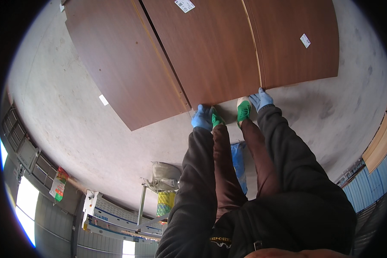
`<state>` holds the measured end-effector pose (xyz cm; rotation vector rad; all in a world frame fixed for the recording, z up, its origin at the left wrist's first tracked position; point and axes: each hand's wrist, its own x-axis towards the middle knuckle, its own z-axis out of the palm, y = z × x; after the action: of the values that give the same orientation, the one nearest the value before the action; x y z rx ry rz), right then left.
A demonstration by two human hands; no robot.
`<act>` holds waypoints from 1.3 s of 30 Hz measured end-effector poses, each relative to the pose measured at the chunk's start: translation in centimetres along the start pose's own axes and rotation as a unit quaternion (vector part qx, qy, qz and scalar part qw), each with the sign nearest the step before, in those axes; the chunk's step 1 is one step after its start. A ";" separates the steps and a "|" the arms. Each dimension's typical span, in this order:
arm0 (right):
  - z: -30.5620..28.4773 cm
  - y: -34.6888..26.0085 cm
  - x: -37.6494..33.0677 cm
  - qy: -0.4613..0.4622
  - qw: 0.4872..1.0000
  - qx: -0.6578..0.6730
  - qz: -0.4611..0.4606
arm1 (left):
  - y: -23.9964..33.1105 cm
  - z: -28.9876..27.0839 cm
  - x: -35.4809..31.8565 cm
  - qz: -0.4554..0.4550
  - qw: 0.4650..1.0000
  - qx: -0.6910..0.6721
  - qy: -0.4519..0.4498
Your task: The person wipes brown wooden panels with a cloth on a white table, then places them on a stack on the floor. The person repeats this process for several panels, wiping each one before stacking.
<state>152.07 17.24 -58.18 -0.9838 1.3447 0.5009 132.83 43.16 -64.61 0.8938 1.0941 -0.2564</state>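
Observation:
Three large brown wood-grain panels lie side by side: a left panel (120, 64), a middle panel (206, 51) and a right panel (296, 51). A dark gap parts the left and middle ones, while a pale edge strip runs between the middle and right ones. My left hand (202, 117), in a blue glove, is closed on the near edge of the middle panel by its left corner. At that panel's near right corner my right hand (261, 99), gloved too, grips the edge with its thumb up. The fingers under the edge are hidden.
My green shoes (244, 109) stand on the grey concrete floor (73, 107) just before the panels. Behind me are a blue plastic sheet (238, 165), a grey sack (164, 174), a yellow-green roll (165, 202) and a long white machine (116, 215).

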 end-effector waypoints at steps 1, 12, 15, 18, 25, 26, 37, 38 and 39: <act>-0.1 0.0 0.1 0.022 1.000 0.001 0.002 | -0.5 -0.4 0.1 -0.018 0.999 0.029 0.018; 0.2 0.0 0.0 0.015 1.000 0.011 0.013 | 1.2 0.7 -0.7 0.011 0.999 -0.045 0.013; 0.4 -0.2 -0.2 0.020 0.999 0.019 0.022 | 3.2 1.9 -1.6 -0.055 0.969 -0.239 0.036; 0.2 -0.2 -0.3 0.011 1.000 0.020 0.018 | 5.1 3.1 -2.5 -0.092 0.950 -0.285 0.090; 0.2 0.4 -0.2 0.056 0.998 -0.016 -0.021 | 5.3 3.2 -2.8 -0.077 0.953 -0.286 0.064; 0.2 0.4 -0.2 0.046 0.999 -0.020 -0.020 | 4.9 3.0 -2.6 -0.075 0.952 -0.291 0.061; -0.5 1.0 1.5 0.032 0.999 0.013 -0.002 | 5.7 3.6 -3.8 -0.086 0.952 -0.289 0.053; -0.7 1.1 1.7 0.048 0.999 0.021 0.004 | 6.4 4.0 -4.3 -0.106 0.951 -0.275 0.091; -0.9 1.2 1.8 0.029 0.999 0.012 0.005 | 7.1 4.4 -4.9 -0.076 0.958 -0.268 0.064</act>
<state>151.02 16.75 -60.20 -0.9791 1.4058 0.4651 137.60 43.35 -56.19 0.3452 1.2733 -0.0199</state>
